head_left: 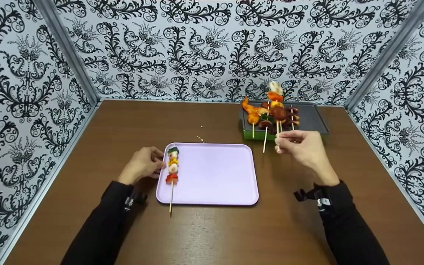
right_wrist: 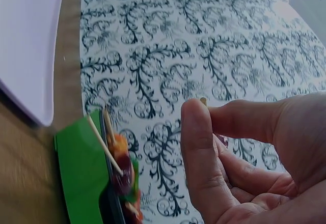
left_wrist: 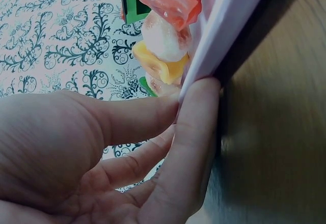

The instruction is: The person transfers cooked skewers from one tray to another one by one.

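1. Left wall [head_left: 28, 73]: white, black scrollwork; grey post [head_left: 64, 44] at its far corner.
2. Left hand [head_left: 142, 163]: black-sleeved; thumb and forefinger clamped on the tray's left rim.
3. Lying skewer [head_left: 173, 168]: on the tray, along its left side; bare stick crossing the near rim.
4. Lilac tray [head_left: 215, 173]: rectangular, rounded corners.
5. Tabletop [head_left: 204, 235]: brown, glossy in front of the tray; pale specks [head_left: 201, 126] beyond it.
6. Back wall [head_left: 212, 51]: matching scrollwork.
7. Grill [head_left: 313, 114]: green sides, dark top; loaded skewers [head_left: 253, 118] on its left portion.
8. Held skewer [head_left: 275, 97]: food end up, before the grill; contact cannot be told.
9. Right hand [head_left: 306, 147]: thumb and forefinger pinching that stick.
10. Right wall [head_left: 418, 121]: same pattern, grey corner post [head_left: 388, 55].
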`<state>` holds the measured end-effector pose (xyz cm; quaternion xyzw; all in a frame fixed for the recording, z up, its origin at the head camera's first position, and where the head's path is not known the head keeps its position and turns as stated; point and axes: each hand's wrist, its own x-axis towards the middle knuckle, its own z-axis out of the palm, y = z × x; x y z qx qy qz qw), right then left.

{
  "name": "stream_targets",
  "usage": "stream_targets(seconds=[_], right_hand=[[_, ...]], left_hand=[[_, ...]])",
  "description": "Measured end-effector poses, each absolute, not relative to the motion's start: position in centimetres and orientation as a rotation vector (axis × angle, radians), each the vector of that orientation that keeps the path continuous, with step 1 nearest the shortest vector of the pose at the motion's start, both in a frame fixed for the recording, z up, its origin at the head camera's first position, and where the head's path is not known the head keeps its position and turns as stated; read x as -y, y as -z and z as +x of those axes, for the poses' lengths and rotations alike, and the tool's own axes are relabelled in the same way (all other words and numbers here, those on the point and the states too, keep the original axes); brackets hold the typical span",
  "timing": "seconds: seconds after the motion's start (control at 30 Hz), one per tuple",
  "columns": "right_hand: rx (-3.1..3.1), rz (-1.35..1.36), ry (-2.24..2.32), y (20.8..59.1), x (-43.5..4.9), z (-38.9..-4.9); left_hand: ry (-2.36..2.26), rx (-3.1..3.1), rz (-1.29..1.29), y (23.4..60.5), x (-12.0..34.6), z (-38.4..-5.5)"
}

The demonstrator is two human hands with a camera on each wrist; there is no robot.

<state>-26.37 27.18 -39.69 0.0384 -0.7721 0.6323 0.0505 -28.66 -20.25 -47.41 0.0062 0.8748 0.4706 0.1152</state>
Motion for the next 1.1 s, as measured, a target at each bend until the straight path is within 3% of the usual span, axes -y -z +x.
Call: stream_targets(seconds=[1.1], right_hand=[[2.546, 0.354, -2.012, 43.8, -16.8, -23.7]], left_hand=[[-1.416, -2.505, 0.004, 47.4, 20.4, -28.7]])
